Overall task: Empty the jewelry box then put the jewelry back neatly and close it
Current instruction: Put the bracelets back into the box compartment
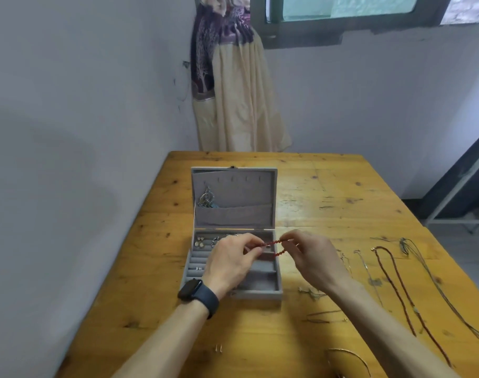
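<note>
I see a grey, velvet-lined jewelry box (234,214) on a honey-yellow wooden counter (342,186) flecked with dark knots. The bead bracelet (272,243) is red, and a long necklace (380,248) to the right is reddish-brown. The watch (197,293) is black. The far curtain (241,105) is cream, with a purple panel patterned in pale trees.

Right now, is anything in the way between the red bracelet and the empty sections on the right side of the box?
Nothing visible is. The left hand and right hand pinch the red bracelet just above the open box. Its lid stands back, and the near right section below looks bare.
</note>
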### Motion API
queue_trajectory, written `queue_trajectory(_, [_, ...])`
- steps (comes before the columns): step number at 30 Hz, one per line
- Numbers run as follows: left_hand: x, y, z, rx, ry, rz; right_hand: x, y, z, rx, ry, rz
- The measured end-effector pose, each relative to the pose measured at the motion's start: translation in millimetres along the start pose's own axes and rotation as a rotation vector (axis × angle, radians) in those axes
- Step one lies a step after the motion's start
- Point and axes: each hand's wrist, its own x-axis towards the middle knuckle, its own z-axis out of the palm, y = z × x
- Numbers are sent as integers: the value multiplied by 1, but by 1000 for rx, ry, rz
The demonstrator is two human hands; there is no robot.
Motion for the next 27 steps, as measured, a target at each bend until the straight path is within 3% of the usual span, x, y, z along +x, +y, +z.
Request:
queue_trajectory(5, [15,-16,-13,222,77,-2,17,-17,26,52,60,38])
queue_trajectory(9, [21,-24,-8,385,73,21,26,-19,41,-75,43,48])
queue_trajectory(19, [15,-28,5,506,143,105,31,-15,47,-275,-34,43])
queue_trajectory(27, [4,-30,6,630,66,180,33,-13,46,-354,-126,71])
